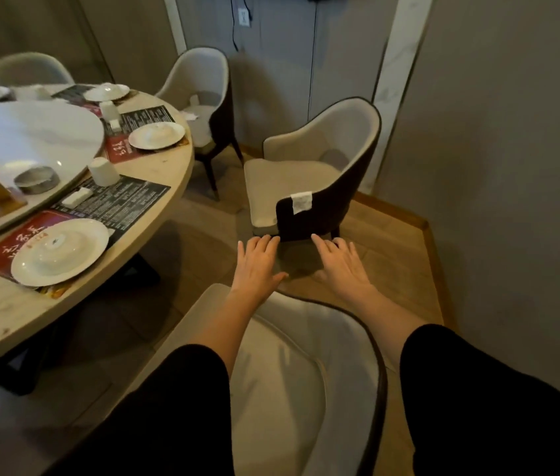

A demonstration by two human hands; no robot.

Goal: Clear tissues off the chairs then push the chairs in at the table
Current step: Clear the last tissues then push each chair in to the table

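Both arms reach forward over the back of the nearest chair [292, 359], palms down. The left hand [258, 261] and the right hand [340, 266] hover side by side with fingers spread apart and hold nothing. Just beyond the fingertips stands the middle chair [306, 173], turned away from the round table [155, 187] on the left and well apart from it. A white tissue [301, 202] hangs over the near end of that chair's dark armrest. Farther off, the far chair [203, 97] stands close to the table edge, with another tissue [190, 115] lying on its seat. Plates [60, 252] and menus sit on the table.
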